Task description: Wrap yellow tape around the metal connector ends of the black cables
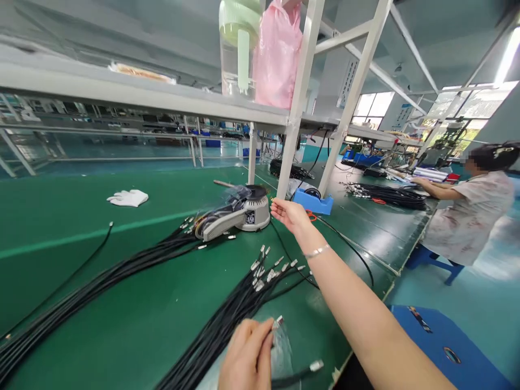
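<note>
a white glove (128,197) lies on the green table (60,238) at 10 o'clock. a long bundle of black cables (101,276) runs from 8 o'clock up to the grey tape dispenser (239,214) near the middle. a second bundle (239,298) fans its metal tips at 6 o'clock. the left hand (246,355), also at 6 o'clock, has its fingers pinched shut on one cable (278,323) by its metal tip. the right hand (290,215) hangs open and empty, fingers loosely spread, just beside the tape dispenser at its 3 o'clock. a co-worker (471,216) sits at 3 o'clock.
</note>
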Motion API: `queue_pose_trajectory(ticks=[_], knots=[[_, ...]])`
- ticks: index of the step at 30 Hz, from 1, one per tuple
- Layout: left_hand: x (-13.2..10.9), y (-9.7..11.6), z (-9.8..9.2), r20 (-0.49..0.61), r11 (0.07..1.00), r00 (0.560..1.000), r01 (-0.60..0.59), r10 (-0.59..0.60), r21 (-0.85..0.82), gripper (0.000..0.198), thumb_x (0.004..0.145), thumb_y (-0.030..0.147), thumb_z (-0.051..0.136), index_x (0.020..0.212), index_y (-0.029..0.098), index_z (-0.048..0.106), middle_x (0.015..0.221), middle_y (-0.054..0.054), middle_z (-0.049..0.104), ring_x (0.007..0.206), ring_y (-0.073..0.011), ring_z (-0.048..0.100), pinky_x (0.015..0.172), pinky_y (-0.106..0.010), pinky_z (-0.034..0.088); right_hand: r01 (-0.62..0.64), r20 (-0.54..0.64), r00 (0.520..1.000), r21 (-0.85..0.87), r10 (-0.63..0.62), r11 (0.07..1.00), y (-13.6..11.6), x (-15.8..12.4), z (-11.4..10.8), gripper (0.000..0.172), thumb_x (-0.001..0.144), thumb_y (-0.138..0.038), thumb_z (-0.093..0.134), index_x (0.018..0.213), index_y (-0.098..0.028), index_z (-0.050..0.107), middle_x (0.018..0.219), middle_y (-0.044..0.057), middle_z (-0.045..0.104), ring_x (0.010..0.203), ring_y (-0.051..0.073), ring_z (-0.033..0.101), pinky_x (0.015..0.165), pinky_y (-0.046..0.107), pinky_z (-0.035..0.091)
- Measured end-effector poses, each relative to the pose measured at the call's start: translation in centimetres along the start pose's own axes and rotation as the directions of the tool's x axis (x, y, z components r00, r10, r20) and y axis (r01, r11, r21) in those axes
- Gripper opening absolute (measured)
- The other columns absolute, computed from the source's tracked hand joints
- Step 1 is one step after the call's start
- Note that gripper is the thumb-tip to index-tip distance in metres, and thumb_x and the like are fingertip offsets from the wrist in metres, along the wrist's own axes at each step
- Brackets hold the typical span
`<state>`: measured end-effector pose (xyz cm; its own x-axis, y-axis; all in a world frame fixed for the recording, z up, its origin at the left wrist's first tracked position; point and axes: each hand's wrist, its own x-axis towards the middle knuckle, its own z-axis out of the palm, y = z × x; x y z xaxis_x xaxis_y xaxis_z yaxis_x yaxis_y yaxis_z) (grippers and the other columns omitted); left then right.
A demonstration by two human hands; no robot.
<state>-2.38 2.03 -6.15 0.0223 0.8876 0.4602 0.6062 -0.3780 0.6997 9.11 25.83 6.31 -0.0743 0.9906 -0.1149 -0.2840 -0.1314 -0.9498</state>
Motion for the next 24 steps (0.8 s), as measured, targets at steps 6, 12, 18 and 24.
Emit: queue_pose_trajectory(ticks=[6,12,18,24], knots=[[0.7,2.2,-1.0,-0.11,0.997,0.991,0.073,-0.071,0.013,0.012,0.086,0.024,0.053,0.094,0.023,0.063,0.079,0.0,0.064,0.072,-0.0128,0.061,0.067,-0.023,0.05,-0.031,0.04,0.999,0.126,0.026,0.992,7.7,-17.7,-5.3,0.022,0.073,-0.033,0.073,0.084,-0.015,0.071,0.091,0.006,0.07,0.081,0.015,0.064,0.068,0.024,0.051],[0.5,2.9,-0.6,-0.146,0.999,0.988,0.052,-0.051,-0.001,0.01,0.085,0.02,0.056,0.09,0.023,0.064,0.085,0.001,0.064,0.076,-0.0101,0.061,0.067,-0.02,0.048,-0.038,0.062,0.998,0.169,0.028,0.985,11.3,-25.5,-5.6,0.02,0.076,-0.028,0.07,0.095,-0.02,0.072,0.12,0.008,0.065,0.114,0.024,0.056,0.102,0.039,0.039],[0.1,3.8,-0.8,-0.176,0.998,0.983,0.054,-0.056,-0.014,0.007,0.084,0.018,0.057,0.086,0.024,0.061,0.079,0.004,0.063,0.073,-0.0094,0.06,0.067,-0.02,0.047,0.009,0.09,0.995,0.255,-0.033,0.967,12.1,-26.1,-4.4,0.028,0.079,-0.024,0.067,0.107,-0.021,0.069,0.121,0.008,0.065,0.117,0.024,0.055,0.105,0.041,0.039],[-0.2,3.7,-0.9,-0.2,1.0,0.98,-0.003,0.0,-0.013,0.01,0.083,0.013,0.056,0.081,0.022,0.059,0.076,0.004,0.062,0.071,-0.0097,0.059,0.066,-0.021,0.047,0.031,0.086,0.995,0.255,-0.055,0.967,12.2,-26.5,-4.1,0.029,0.08,-0.023,0.066,0.109,-0.021,0.068,0.119,0.008,0.067,0.114,0.024,0.058,0.104,0.042,0.04]])
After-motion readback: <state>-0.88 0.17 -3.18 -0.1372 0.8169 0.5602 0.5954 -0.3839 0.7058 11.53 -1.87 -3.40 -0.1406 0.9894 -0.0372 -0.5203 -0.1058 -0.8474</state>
